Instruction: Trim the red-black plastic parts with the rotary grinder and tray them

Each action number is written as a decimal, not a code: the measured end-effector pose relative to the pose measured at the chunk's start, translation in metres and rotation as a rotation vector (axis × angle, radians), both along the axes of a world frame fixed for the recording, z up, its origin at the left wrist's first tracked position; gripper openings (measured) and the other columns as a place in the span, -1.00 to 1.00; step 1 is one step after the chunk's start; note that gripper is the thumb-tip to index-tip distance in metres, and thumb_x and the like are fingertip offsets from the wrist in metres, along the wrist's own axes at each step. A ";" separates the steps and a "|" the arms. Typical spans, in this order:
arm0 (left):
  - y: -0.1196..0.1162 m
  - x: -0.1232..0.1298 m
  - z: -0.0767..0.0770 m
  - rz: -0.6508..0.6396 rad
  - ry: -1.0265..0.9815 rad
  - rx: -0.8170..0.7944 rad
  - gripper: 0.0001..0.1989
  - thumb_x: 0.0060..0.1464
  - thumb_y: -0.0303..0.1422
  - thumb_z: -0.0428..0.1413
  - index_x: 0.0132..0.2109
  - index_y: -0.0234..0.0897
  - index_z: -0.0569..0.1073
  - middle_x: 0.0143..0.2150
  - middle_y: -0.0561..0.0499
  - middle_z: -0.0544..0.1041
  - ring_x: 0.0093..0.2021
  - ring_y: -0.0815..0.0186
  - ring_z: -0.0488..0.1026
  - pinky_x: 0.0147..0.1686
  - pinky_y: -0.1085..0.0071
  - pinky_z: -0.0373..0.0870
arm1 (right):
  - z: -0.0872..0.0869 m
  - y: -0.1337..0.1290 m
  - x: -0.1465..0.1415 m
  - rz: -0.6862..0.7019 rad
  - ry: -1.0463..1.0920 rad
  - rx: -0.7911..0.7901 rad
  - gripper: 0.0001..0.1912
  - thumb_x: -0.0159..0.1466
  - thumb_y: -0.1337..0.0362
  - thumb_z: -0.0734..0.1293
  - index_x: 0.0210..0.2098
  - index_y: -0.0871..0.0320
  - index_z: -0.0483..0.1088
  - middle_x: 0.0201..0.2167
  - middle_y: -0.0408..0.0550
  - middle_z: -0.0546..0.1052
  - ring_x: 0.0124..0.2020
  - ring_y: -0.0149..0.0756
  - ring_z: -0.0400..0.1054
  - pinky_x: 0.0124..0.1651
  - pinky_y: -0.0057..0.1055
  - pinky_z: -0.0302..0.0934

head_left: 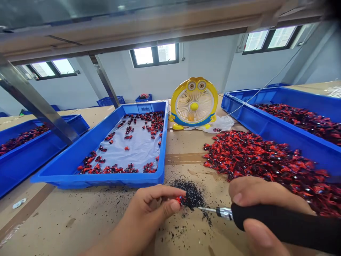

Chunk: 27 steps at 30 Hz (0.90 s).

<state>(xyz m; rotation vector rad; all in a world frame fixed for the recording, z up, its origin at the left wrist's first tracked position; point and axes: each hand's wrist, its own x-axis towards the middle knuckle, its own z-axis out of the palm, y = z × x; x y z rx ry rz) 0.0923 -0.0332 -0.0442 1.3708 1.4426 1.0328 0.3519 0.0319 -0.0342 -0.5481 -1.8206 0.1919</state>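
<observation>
A small red-and-black part [181,200] is pinched between left hand [153,206] fingertips. A black-handled tool [266,221] is gripped in the closed right hand [262,213], its metal tip just beside the part, above black shavings [193,195] on the desk [80,220].

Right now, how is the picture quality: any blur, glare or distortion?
Head view: wide-angle bending stretches the blue trays at the edges; the windows are blown out white; the top right corner is smeared; both hands, left and right, look sharp.
</observation>
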 end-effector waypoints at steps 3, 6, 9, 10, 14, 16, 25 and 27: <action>0.019 -0.002 0.012 -0.167 0.416 0.091 -0.79 0.30 -0.16 0.33 -0.01 -0.03 0.80 -0.21 -0.03 0.79 -0.25 0.17 0.64 -0.20 0.32 0.50 | -0.006 0.004 -0.018 0.033 0.080 0.030 -0.83 0.44 0.15 0.31 -0.29 0.00 0.42 -0.56 -0.26 0.52 -0.54 -0.44 0.51 -0.43 -0.47 0.43; 0.055 0.011 0.033 -0.441 0.713 0.171 -0.83 0.31 -0.35 0.29 -0.08 -0.09 0.80 -0.22 -0.01 0.82 -0.30 0.18 0.69 -0.30 0.36 0.44 | -0.017 0.008 -0.040 0.003 0.204 0.045 -0.89 0.25 0.16 0.28 -0.39 0.01 0.34 -0.65 -0.34 0.40 -0.65 -0.45 0.35 -0.49 -0.34 0.20; 0.100 0.046 0.062 -0.543 0.782 0.269 -0.87 0.29 -0.37 0.31 -0.15 -0.13 0.80 -0.27 -0.02 0.82 -0.32 0.16 0.72 -0.37 0.36 0.43 | -0.030 0.013 -0.055 0.047 0.225 0.085 -0.73 0.31 0.04 0.23 -0.43 0.03 0.31 -0.67 -0.34 0.35 -0.67 -0.46 0.31 -0.45 -0.31 0.14; 0.114 0.060 0.071 -0.571 0.788 0.309 -0.87 0.32 -0.34 0.30 -0.13 -0.13 0.79 -0.25 -0.01 0.82 -0.32 0.16 0.73 -0.36 0.36 0.45 | -0.033 0.015 -0.058 0.068 0.215 0.100 -0.68 0.34 0.00 0.21 -0.44 0.04 0.32 -0.68 -0.34 0.34 -0.67 -0.47 0.31 -0.44 -0.32 0.14; 0.152 0.108 0.105 -0.529 0.850 0.515 -0.64 0.45 -0.34 0.18 0.27 -0.35 0.63 0.18 -0.30 0.74 0.10 -0.02 0.70 0.07 0.14 0.55 | -0.039 0.022 -0.059 0.096 0.224 0.151 -0.52 0.52 -0.05 0.20 -0.43 0.09 0.34 -0.66 -0.33 0.36 -0.68 -0.47 0.26 -0.44 -0.36 0.13; 0.157 0.114 0.116 -0.498 0.885 0.581 -0.61 0.50 -0.38 0.09 0.33 -0.39 0.57 0.26 -0.35 0.68 0.23 -0.07 0.64 0.21 0.06 0.49 | -0.039 0.022 -0.057 0.081 0.245 0.164 -0.49 0.58 -0.05 0.20 -0.42 0.10 0.34 -0.64 -0.33 0.36 -0.66 -0.45 0.24 -0.42 -0.39 0.14; 0.149 0.002 0.111 -0.245 1.164 0.400 -0.83 0.45 -0.30 0.24 -0.02 -0.31 0.67 -0.01 -0.11 0.73 0.04 0.10 0.67 0.19 -0.02 0.56 | -0.027 0.017 -0.046 0.097 0.110 0.150 -0.57 0.51 -0.05 0.33 -0.36 0.12 0.38 -0.59 -0.33 0.42 -0.63 -0.45 0.30 -0.45 -0.43 0.23; 0.152 -0.030 0.099 -0.167 1.219 0.277 -0.75 0.45 -0.23 0.27 0.11 -0.30 0.61 0.11 -0.12 0.67 0.06 0.10 0.66 0.12 0.03 0.64 | -0.027 0.015 -0.045 0.095 0.075 0.161 -0.62 0.50 0.00 0.31 -0.35 0.12 0.38 -0.59 -0.32 0.43 -0.63 -0.44 0.33 -0.46 -0.43 0.24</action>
